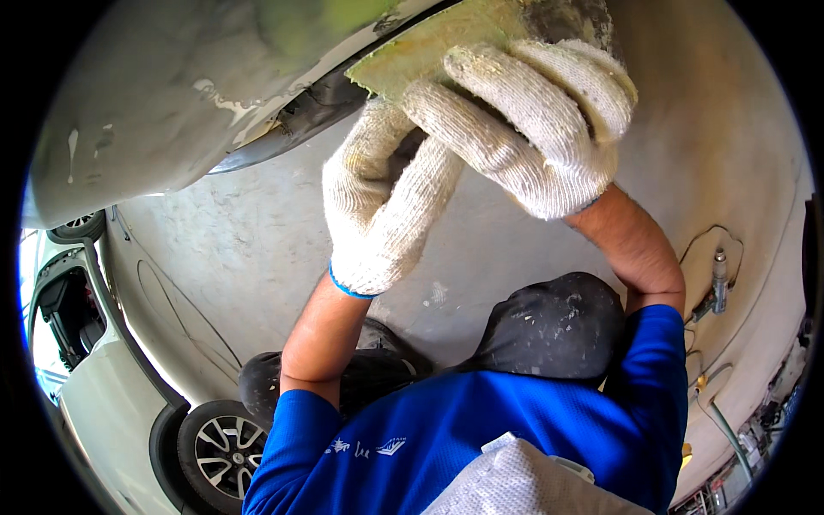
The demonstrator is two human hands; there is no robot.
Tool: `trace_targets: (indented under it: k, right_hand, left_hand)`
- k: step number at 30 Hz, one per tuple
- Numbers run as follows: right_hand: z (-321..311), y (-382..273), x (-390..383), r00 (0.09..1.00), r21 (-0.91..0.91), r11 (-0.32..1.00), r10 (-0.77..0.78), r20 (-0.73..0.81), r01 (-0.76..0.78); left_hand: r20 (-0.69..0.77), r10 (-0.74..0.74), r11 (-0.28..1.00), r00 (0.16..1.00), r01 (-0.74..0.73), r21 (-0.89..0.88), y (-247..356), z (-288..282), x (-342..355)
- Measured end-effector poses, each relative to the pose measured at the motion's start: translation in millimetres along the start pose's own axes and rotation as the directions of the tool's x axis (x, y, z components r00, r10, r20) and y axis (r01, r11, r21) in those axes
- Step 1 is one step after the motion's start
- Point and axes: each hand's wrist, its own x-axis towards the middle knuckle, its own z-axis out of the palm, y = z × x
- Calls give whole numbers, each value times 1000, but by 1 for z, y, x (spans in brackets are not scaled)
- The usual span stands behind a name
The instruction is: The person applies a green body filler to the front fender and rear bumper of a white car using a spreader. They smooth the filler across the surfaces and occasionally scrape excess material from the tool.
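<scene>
My right hand, in a white knit glove, has its fingers closed over a flat plate smeared with yellow-green putty. My left hand, gloved alike with a blue cuff edge, is just below and to the left. Its fingers bend up to the plate's lower edge, and its thumb meets the right hand's fingers. What the left fingertips grip is hidden. Beside and behind the plate curves a grey car body panel with white and greenish patches.
My dark, paint-flecked knee is bent below my hands. At lower left stands a pale car with a spoked wheel. A grey pistol-shaped tool with a cord lies on the floor at right. Assorted items line the right edge.
</scene>
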Motion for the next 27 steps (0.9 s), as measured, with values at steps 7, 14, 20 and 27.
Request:
trace_targets:
  k: [7,14,20,27]
  right_hand:
    - [0,8,9,996,-96,993,-64,57,69]
    - [5,7,7,998,-14,1000,-16,66,17]
    - [2,0,3,997,21,998,53,57,-54]
    - [2,1,7,999,11,1000,27,25,-27]
  left_hand:
    - [-78,33,999,996,-32,12,4,8,8]
    - [-171,32,996,985,-46,-76,-7,14,12]
    - [-152,0,998,988,-8,-55,0,15,6]
    - [-115,112,994,987,-110,22,7,13,8]
